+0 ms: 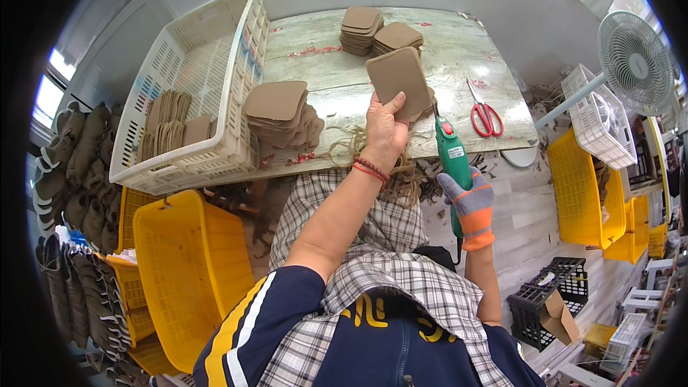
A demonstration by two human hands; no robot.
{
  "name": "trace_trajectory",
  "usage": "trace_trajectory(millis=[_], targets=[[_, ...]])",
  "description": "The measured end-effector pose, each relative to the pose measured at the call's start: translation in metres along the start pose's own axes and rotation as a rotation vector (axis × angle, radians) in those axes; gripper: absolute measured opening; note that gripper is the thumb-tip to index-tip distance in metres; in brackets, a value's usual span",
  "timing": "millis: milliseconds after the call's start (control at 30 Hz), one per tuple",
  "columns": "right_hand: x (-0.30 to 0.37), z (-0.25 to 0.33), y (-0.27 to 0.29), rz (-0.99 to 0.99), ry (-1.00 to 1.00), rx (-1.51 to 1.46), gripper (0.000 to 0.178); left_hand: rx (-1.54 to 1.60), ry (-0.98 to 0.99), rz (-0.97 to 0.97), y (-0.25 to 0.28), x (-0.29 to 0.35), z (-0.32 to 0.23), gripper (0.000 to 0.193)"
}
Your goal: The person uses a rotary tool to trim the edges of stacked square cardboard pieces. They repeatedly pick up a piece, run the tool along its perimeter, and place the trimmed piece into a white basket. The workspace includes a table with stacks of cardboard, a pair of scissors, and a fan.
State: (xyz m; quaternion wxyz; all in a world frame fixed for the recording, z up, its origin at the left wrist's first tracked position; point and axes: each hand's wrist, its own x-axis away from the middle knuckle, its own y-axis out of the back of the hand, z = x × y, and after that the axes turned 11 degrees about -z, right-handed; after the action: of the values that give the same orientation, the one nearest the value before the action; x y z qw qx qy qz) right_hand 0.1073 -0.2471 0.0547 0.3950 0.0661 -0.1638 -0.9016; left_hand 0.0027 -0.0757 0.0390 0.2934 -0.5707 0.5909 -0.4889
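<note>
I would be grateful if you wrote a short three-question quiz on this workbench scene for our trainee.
1. Multiple choice: what is the main colour of the tool in the gloved right hand? a) yellow, b) green, c) white.
2. True or false: the red-handled scissors lie on the table, to the right of the tool's tip.
3. Open: what does the bare left hand hold?

Key: 1. b; 2. true; 3. a brown panel.
</note>
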Motion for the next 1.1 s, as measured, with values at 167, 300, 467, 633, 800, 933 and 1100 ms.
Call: trace_trajectory(millis=[167, 300, 467, 633, 800, 933, 1100], targets=[[0.003, 0.005, 0.0, 0.005, 0.009, -0.037, 0.042, 0.126, 0.063, -0.012, -0.001, -0.001, 0.004, 0.034], [0.003, 0.009, -0.001, 0.006, -0.007, -0.047, 0.041, 0.21, 0.123, -0.033, 0.009, -0.011, 0.016, 0.033], [0.001, 0.015, 0.0, -0.01, -0.019, -0.042, 0.041, 0.213, 0.148, -0.003, 0.018, -0.01, 0.026, 0.032], [-0.003, 0.013, 0.003, -0.003, -0.021, -0.078, 0.042, 0.139, 0.157, 0.091, 0.017, -0.002, 0.026, 0.034], [-0.006, 0.016, 0.004, -0.036, -0.004, -0.051, 0.04, 0.006, 0.144, 0.162, 0.024, 0.006, 0.031, 0.037], [-0.011, 0.017, 0.007, -0.062, 0.025, -0.03, 0.038, -0.033, 0.183, 0.162, 0.029, 0.015, 0.034, 0.034], [-0.014, 0.022, 0.01, -0.051, 0.006, -0.142, 0.035, -0.073, 0.221, 0.193, 0.037, 0.022, 0.037, 0.035]])
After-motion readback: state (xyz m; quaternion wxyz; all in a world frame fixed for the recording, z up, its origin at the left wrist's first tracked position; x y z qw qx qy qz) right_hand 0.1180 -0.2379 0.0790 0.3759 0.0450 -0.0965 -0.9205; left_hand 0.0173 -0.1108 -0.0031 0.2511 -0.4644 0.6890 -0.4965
